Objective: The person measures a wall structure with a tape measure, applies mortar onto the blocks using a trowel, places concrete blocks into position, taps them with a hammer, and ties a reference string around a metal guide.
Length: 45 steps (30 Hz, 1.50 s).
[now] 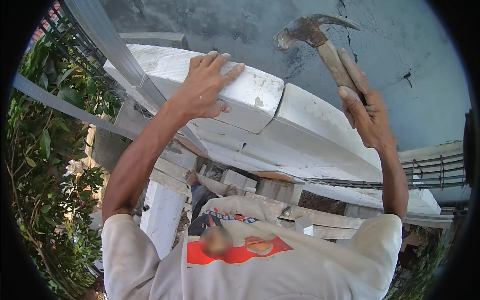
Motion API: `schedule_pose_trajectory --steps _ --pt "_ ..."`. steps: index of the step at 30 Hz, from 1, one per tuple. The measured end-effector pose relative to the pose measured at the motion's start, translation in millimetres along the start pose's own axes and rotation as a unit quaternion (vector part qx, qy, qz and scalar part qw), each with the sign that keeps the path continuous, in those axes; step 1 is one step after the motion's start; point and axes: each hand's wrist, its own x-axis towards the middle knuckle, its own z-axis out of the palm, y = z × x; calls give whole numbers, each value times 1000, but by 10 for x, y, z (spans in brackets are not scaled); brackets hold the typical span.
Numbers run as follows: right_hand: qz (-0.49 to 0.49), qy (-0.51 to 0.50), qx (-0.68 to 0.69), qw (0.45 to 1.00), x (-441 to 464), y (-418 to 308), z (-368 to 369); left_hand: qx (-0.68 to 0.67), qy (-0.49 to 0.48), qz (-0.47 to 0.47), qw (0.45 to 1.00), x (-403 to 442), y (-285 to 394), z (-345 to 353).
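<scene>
A white block (250, 92) lies on top of a wall of pale blocks, its right end beside another block (320, 117) with a narrow dark joint between them. My left hand (207, 87) rests on the first block, fingers spread over its top face and the thumb down its near side. In my right hand (365, 107) is a claw hammer (307, 32), gripped by its wooden handle and raised above the wall at the upper right. Its metal head points up and left, apart from the blocks.
A grey wall (225, 25) stands behind the blocks. Metal posts (112, 45) cross at the left, near leafy plants (50, 125). Steel rebar (435, 170) juts out at the right. Below are my feet, planks (320, 215) and loose blocks.
</scene>
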Motion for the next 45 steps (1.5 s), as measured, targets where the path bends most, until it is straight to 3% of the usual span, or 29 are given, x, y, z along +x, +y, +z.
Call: schedule_pose_trajectory --steps 2,3,5,9,12,15,16,18,20,21,24,27,28,30,32,36,37,40,43,45 --pt "93 44 70 992 -4 7 69 1 0 0 1000 3 2 16" --pt "-6 42 29 999 4 149 177 4 4 3 1000 4 3 24" --pt "-139 -60 -140 978 47 438 268 7 9 3 1000 -4 7 25" --pt "-36 -136 -222 965 36 123 128 19 -1 -3 1000 16 6 29" --pt "-57 -26 -18 998 -32 -6 189 29 -8 -5 1000 8 -2 33" --pt "54 43 61 996 -77 29 299 38 -10 -10 999 14 1 60" --pt "-83 41 -45 995 -33 250 443 44 -6 -13 999 3 8 61" --pt "-218 38 -149 964 -49 374 471 42 -7 -20 999 -13 41 52" --pt "-70 -77 -208 973 -66 249 313 43 -2 -24 999 3 27 25" --pt "-69 -77 -209 972 -100 157 277 49 -7 -23 998 -5 39 28" --pt "3 6 -4 1000 -161 -31 330 65 -12 -25 997 9 34 34" --pt "65 94 23 993 -193 79 427 71 -11 -28 997 -5 57 49" --pt "-55 53 -78 994 -128 246 486 73 -7 -29 997 -5 61 43" --pt "-171 11 -177 969 -136 275 462 66 -16 -36 997 -14 100 11" --pt "-40 -55 -202 977 -131 77 314 63 -21 -44 997 13 84 6" --pt "-51 62 -55 995 -188 36 447 72 -8 -51 996 0 87 34" --pt "-29 59 -38 997 -204 12 497 74 -12 -53 996 1 103 25" --pt "-106 27 -102 989 -175 196 524 67 -12 -51 996 0 100 35" --pt "-40 -56 -202 977 -128 -11 371 56 -15 -55 997 2 111 8" --pt "101 -12 -82 991 -171 -219 402 54 -12 -53 997 -17 98 28"
